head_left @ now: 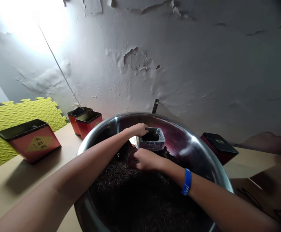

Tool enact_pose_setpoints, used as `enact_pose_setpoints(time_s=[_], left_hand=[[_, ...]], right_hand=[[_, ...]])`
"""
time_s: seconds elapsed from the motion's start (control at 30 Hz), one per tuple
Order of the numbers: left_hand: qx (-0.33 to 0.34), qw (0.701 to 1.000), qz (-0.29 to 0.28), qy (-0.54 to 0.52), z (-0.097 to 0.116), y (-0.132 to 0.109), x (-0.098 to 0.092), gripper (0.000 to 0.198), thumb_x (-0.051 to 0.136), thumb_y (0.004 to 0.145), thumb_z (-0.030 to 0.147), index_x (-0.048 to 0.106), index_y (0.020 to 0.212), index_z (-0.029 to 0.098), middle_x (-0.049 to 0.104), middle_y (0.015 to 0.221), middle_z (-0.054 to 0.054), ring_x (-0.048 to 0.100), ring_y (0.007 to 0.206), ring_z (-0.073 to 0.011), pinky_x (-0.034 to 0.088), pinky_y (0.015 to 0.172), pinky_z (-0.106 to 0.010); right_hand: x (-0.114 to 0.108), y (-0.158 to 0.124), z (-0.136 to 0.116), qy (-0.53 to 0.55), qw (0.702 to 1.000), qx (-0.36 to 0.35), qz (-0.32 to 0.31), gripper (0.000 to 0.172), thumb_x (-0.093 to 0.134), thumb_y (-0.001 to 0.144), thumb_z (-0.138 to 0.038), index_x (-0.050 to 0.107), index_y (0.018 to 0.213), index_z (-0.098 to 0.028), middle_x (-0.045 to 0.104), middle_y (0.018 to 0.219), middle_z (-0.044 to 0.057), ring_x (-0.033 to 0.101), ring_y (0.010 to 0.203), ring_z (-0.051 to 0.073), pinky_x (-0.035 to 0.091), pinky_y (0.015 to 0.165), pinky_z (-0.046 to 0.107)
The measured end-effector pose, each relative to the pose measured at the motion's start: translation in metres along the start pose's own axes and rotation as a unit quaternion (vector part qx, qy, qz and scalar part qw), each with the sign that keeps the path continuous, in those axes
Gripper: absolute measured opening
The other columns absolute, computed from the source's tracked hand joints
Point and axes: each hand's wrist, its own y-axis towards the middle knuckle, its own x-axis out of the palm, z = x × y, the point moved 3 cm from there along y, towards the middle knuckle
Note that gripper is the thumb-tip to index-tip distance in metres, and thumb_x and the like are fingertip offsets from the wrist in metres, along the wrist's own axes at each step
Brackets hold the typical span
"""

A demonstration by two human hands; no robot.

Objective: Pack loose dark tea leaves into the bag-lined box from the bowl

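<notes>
A large metal bowl [218, 161] holds a bed of dark, dry loose tea leaves [116, 175]. At its far side, my left hand [139, 129] grips the left rim of a clear plastic box [155, 145] with a dark inside. The box sits tilted over the leaves. Just in front of it, my right hand [146, 159] is low over the leaves, fingers curled round a dark reddish thing whose kind I cannot make out. A blue wristband [186, 182] circles my right wrist.
Left of the bowl stand an open red tea tin [41, 145] and two more red tins [89, 124] behind it. A dark-lidded tin [219, 145] is on the right, near a brown box [258, 190]. A yellow foam mat [22, 119] lies far left, before a peeling wall.
</notes>
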Motion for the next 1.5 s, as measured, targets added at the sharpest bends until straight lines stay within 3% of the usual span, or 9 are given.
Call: enact_pose_setpoints(time_s=[0.1,0.2,0.37,0.5,0.6,0.83,1.1,1.3,1.5], left_hand=[[0.002,1.0,-0.003,0.004,-0.001,0.0,0.001,0.034,0.041,0.078,0.038,0.059,0.101,0.022,0.064,0.09,-0.005,0.058,0.076,-0.0168,0.041,0.059,-0.021],[-0.003,1.0,-0.001,0.007,-0.001,0.0,0.001,0.034,0.041,0.078,0.037,0.058,0.104,0.022,0.063,0.093,-0.005,0.058,0.078,-0.0172,0.042,0.062,-0.022],[0.006,1.0,-0.005,0.017,-0.001,0.0,0.001,0.034,0.04,0.078,0.037,0.058,0.103,0.021,0.064,0.091,-0.005,0.058,0.078,-0.0176,0.042,0.061,-0.022],[0.008,1.0,-0.011,0.017,0.001,-0.002,-0.001,0.032,0.039,0.078,0.037,0.058,0.1,0.022,0.063,0.092,-0.004,0.058,0.078,-0.0169,0.042,0.061,-0.022],[0.003,1.0,-0.014,0.016,0.004,-0.004,-0.003,0.032,0.04,0.078,0.035,0.058,0.1,0.021,0.063,0.092,-0.004,0.058,0.08,-0.0168,0.042,0.064,-0.021],[-0.006,1.0,-0.015,0.013,0.007,-0.008,-0.007,0.033,0.04,0.079,0.034,0.058,0.102,0.019,0.063,0.094,-0.007,0.058,0.082,-0.0187,0.042,0.065,-0.022],[-0.009,1.0,-0.015,0.013,0.008,-0.009,-0.007,0.033,0.04,0.079,0.034,0.059,0.101,0.019,0.063,0.094,-0.008,0.059,0.08,-0.0194,0.043,0.062,-0.023],[-0.01,1.0,-0.015,0.012,0.007,-0.007,-0.006,0.035,0.04,0.079,0.035,0.057,0.104,0.019,0.063,0.095,-0.008,0.059,0.081,-0.0197,0.043,0.062,-0.023],[-0.009,1.0,-0.014,0.016,0.004,-0.004,-0.003,0.034,0.04,0.078,0.036,0.058,0.101,0.02,0.063,0.092,-0.007,0.058,0.079,-0.0188,0.042,0.061,-0.022]], right_hand=[[0.023,0.0,0.013,0.013,0.999,0.03,-0.04,0.048,0.051,0.072,-0.053,0.058,0.107,-0.02,0.053,0.113,0.006,0.05,0.1,0.021,0.037,0.086,0.029],[0.044,0.001,0.025,0.014,0.992,0.09,-0.091,0.075,0.046,0.067,-0.066,0.042,0.125,-0.02,0.037,0.131,0.011,0.036,0.116,0.029,0.031,0.094,0.039],[0.065,0.002,0.017,0.042,0.98,0.115,-0.155,0.082,0.035,0.068,-0.072,0.031,0.132,-0.021,0.03,0.135,0.01,0.024,0.123,0.031,0.021,0.099,0.047],[0.07,0.0,0.004,0.07,0.976,0.113,-0.172,0.093,0.035,0.066,-0.074,0.016,0.137,-0.016,0.015,0.141,0.011,0.01,0.127,0.032,0.007,0.102,0.048],[0.068,-0.002,-0.003,0.086,0.973,0.108,-0.183,0.099,0.038,0.064,-0.074,0.011,0.137,-0.013,0.012,0.141,0.013,0.006,0.128,0.032,0.005,0.103,0.046],[0.058,-0.006,-0.021,0.129,0.969,0.096,-0.189,0.11,0.047,0.056,-0.075,0.006,0.137,-0.013,0.007,0.142,0.013,0.01,0.128,0.03,0.018,0.103,0.039],[0.05,-0.01,-0.031,0.124,0.968,0.085,-0.203,0.107,0.056,0.055,-0.068,0.011,0.137,-0.018,0.007,0.142,0.011,0.012,0.127,0.031,0.02,0.102,0.038],[0.038,-0.006,-0.039,0.091,0.976,0.057,-0.189,0.102,0.058,0.052,-0.066,0.025,0.134,-0.014,0.03,0.134,0.014,0.033,0.118,0.03,0.03,0.096,0.034],[0.033,-0.001,-0.039,0.043,0.98,0.044,-0.19,0.087,0.059,0.052,-0.064,0.042,0.124,-0.017,0.047,0.119,0.011,0.051,0.099,0.026,0.041,0.078,0.031]])
